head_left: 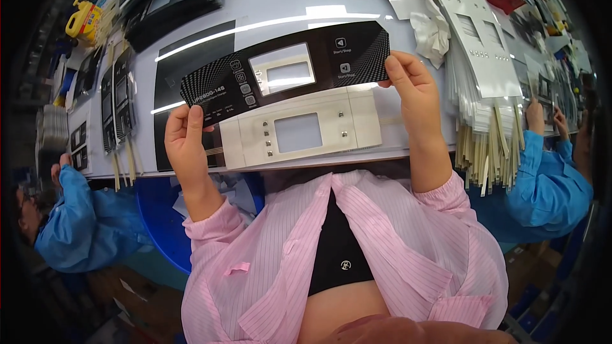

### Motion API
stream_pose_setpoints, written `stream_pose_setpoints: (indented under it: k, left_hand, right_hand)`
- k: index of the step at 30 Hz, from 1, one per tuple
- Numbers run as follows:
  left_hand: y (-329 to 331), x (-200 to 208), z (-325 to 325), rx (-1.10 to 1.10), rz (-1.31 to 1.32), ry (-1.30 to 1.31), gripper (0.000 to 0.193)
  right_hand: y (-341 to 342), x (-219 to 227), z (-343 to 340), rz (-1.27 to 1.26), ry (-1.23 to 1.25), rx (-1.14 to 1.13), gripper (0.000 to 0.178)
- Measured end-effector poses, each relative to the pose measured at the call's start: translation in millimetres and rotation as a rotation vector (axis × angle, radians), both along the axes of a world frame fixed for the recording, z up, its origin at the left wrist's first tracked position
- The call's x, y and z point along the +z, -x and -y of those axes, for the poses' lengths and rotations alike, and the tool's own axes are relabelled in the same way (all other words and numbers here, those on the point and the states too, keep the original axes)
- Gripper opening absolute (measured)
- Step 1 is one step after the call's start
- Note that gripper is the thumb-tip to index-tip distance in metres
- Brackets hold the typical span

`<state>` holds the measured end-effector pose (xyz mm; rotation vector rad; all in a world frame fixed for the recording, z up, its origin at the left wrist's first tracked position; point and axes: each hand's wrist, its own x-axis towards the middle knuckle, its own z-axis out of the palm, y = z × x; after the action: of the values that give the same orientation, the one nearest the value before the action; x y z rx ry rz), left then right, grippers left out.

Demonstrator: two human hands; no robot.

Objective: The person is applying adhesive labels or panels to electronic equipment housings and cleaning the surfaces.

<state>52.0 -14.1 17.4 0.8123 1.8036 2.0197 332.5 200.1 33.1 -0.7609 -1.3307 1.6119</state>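
Note:
Between both hands, a black control panel overlay (326, 60) is held up and slightly tilted above the table. It has a rectangular window and printed icons. My left hand (186, 135) pinches its lower left corner, thumb on the front. At the right end my right hand (411, 78) grips the edge, thumb uppermost. Just below the overlay lies a cream-white panel (248, 143) at the table's near edge, with a rectangular cutout and small metallic dots. Part of its upper side is hidden behind the overlay.
White panels (475, 44) with ribbon tails (488, 143) are stacked at right, beside crumpled paper (432, 35). Black panels (172, 3) lie far left, near a yellow jug (83, 22). A blue bin (156, 223) stands below the table. Co-workers in blue sleeves (542, 185) work on both sides.

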Motion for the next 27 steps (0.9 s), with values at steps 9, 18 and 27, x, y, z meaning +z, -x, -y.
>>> stream_pose_setpoints:
  k: [9, 18, 27]
  left_hand:
    - [32.6, 13.8, -10.8, -0.259, -0.045, 0.18, 0.006]
    - [52.3, 2.1, -29.5, -0.325, -0.068, 0.202, 0.007]
    - [54.8, -4.6, -29.4, -0.302, -0.016, 0.184, 0.013]
  right_hand:
    - [-8.6, -0.6, -24.5, 0.231, -0.068, 0.076, 0.015]
    - [-1.7, -10.3, -30.9, 0.26, 0.014, 0.142, 0.015]
    - [-3.0, -11.9, -37.2, 0.187, 0.096, 0.15, 0.022]
